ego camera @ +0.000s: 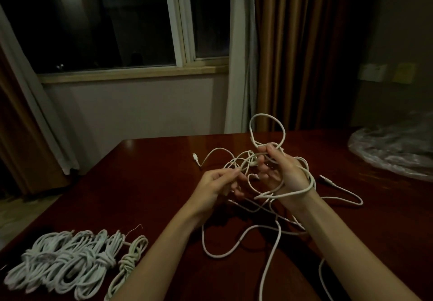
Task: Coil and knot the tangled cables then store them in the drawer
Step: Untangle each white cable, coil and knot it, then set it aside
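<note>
Already several knotted coils [70, 263] are laid on table [145, 183]; tangled cable [234, 249] is pinched by left hand [215, 183] and right hand [283, 172], uncoiled; drawer unseen.

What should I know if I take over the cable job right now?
Left hand: fingers pinch a strand of the tangled white cable.
Right hand: fingers grip the same tangle, raised above the table; a loop lies around that wrist.
Loose ends trail over the table, with one plug lying beyond the hands and another to the right.
Done: several coiled, knotted bundles lie at the near left.
Left: untangle, coil and knot this cable, then store everything. No drawer is in view.
</note>
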The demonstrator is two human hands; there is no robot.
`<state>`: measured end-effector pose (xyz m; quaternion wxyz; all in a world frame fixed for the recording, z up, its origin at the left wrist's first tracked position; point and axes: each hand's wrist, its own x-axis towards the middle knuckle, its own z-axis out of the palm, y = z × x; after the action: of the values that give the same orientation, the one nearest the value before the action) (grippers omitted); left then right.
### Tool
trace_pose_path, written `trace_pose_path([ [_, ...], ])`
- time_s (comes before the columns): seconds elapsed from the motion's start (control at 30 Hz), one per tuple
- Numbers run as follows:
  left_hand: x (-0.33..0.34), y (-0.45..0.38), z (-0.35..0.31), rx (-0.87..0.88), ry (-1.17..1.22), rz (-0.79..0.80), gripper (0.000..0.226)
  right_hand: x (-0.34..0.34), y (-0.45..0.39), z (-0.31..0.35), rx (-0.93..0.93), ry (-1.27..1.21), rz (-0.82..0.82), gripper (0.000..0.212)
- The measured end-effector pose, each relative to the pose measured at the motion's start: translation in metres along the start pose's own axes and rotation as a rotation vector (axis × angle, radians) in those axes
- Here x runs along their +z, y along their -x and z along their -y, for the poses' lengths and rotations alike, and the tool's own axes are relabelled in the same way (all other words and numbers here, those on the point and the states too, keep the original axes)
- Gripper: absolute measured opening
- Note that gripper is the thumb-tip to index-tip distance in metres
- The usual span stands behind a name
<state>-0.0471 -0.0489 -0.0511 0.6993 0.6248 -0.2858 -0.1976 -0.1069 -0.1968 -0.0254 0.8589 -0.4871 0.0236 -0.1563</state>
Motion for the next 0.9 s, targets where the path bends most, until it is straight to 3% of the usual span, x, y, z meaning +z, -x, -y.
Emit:
trace_pose_path([
  [0.07,-0.008,-0.002,-0.002,-0.013,0.157,-0.062,0.023,-0.001,-0.001,-0.001,0.017,0.031,-0.008,0.020],
  [0.13,-0.011,-0.001,-0.004,-0.038,0.223,-0.019,0.028,-0.001,-0.001,-0.006,0.029,0.127,0.000,0.020],
  [0.27,-0.005,0.001,-0.005,-0.077,0.145,0.093,0.022,0.005,0.003,-0.015,0.039,0.260,0.055,0.016],
  [0.37,-0.013,-0.003,-0.005,-0.005,0.146,-0.138,0.025,-0.001,0.003,-0.008,0.019,0.458,0.039,0.016],
  [0.5,-0.031,-0.003,-0.002,0.118,0.145,-0.571,0.022,-0.015,0.000,0.001,0.034,0.854,0.023,0.041],
  [0.57,-0.032,-0.001,0.001,0.163,0.059,-0.656,0.021,-0.017,-0.001,0.002,0.036,1.044,-0.013,0.041],
  [0.67,-0.029,-0.001,0.001,0.197,-0.046,-0.667,0.024,-0.014,0.003,0.004,-0.037,1.344,-0.122,0.016],
  [0.8,-0.023,-0.001,-0.004,0.326,-0.175,-0.612,0.021,-0.017,0.010,0.009,-0.178,1.525,-0.325,0.055],
  [0.9,-0.016,0.000,-0.009,0.384,-0.082,-0.477,0.033,-0.019,0.010,0.011,-0.319,1.677,-0.404,0.047],
])
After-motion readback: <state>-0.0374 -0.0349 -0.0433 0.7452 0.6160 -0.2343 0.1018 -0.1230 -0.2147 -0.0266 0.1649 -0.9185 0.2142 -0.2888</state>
